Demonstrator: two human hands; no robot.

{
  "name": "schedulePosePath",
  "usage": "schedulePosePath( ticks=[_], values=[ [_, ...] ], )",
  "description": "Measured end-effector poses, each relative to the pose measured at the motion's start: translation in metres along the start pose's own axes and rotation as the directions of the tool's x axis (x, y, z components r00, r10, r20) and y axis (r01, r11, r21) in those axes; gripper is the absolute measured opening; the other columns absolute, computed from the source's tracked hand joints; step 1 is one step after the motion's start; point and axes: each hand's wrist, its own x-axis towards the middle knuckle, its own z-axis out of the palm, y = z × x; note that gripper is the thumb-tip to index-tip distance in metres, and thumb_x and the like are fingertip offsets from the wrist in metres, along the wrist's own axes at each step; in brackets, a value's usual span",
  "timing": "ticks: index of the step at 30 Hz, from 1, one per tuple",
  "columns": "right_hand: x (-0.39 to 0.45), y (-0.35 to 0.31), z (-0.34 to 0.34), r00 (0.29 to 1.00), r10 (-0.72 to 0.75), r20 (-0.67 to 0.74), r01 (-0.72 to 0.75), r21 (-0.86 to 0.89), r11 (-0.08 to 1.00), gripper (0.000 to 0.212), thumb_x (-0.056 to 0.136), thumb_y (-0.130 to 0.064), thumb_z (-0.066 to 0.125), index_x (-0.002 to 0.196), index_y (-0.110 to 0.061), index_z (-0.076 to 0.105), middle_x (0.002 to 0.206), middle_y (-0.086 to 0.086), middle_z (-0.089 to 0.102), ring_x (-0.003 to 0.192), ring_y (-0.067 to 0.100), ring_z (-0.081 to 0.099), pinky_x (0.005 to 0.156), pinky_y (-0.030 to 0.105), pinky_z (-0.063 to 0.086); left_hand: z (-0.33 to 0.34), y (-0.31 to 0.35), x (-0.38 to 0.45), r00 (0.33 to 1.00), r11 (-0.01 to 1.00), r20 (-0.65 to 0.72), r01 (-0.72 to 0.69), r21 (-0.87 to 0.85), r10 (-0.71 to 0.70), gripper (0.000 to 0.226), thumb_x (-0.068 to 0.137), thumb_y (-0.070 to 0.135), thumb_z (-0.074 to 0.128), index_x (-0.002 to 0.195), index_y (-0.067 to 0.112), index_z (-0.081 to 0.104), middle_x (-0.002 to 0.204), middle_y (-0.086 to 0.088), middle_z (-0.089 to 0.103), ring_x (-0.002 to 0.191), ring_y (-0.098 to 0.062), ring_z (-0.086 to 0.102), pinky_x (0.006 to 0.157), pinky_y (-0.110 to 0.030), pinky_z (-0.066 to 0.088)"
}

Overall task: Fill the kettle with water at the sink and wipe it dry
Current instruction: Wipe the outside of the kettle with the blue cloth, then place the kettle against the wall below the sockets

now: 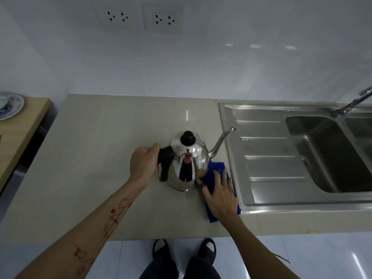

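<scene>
A shiny steel gooseneck kettle (186,164) with a black lid knob stands upright on the beige countertop (100,158), its spout pointing right toward the sink. My left hand (144,163) is closed around its black handle on the left side. A blue cloth (218,178) lies against the kettle's lower right side and trails toward the counter's front edge. My right hand (220,195) rests flat on the cloth with fingers spread, pressing it at the kettle's base.
A steel sink (261,200) with a ribbed drainboard and a deep basin fills the right; its tap (354,101) rises at the far right. A wooden table (24,125) with a patterned plate (14,108) stands left. Two wall sockets sit above.
</scene>
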Motion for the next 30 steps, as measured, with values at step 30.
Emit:
schedulePosePath(
  ticks=[30],
  values=[
    [0.137,-0.186,-0.048,0.873,-0.346,-0.344,0.481,0.491,0.726,0.108,0.053,-0.045,0.090,0.142,-0.031,0.030,0.130,-0.018,0.042,0.112,0.001,0.050,0.074,0.011,0.051,-0.033,0.023,0.181,0.996,0.994,0.008,-0.084,-0.068,0.085,0.034,0.089,0.024,0.053,0.062,0.005,0.059,0.047,-0.006,0.049,0.036,-0.014,0.040,0.041,-0.021,0.029]
  ],
)
